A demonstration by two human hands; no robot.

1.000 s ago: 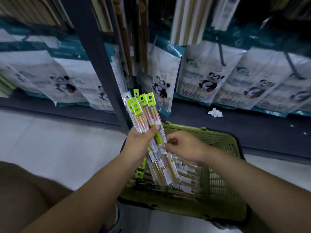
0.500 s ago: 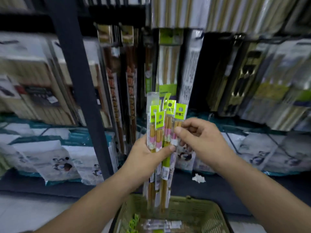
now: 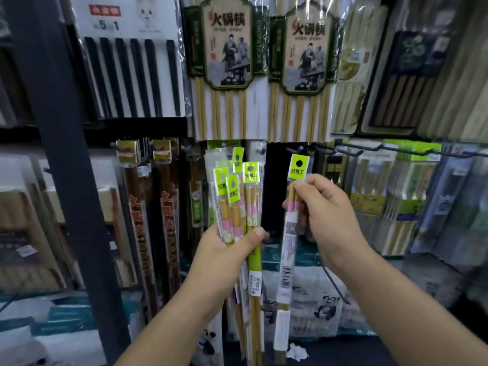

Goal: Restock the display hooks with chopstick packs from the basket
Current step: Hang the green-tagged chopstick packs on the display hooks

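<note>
My left hand (image 3: 227, 253) grips a bundle of several chopstick packs (image 3: 236, 196) with bright green header cards, held upright in front of the display. My right hand (image 3: 323, 215) pinches a single chopstick pack (image 3: 287, 249) near its top, apart from the bundle and to its right. That pack's green header (image 3: 299, 167) sits just below and left of an empty black display hook (image 3: 299, 150). The basket is out of view.
A dark shelf upright (image 3: 60, 154) runs down the left. Hanging packs of brown chopsticks (image 3: 137, 220) fill hooks left of the bundle, large bamboo packs (image 3: 227, 62) hang above, and more black hooks (image 3: 369, 149) with boxed sets extend right. Panda-printed bags (image 3: 322, 307) lie below.
The view has risen from the basket to the hooks. My right hand has pulled one pack out of the bundle and moved it right and up toward the empty hook.
</note>
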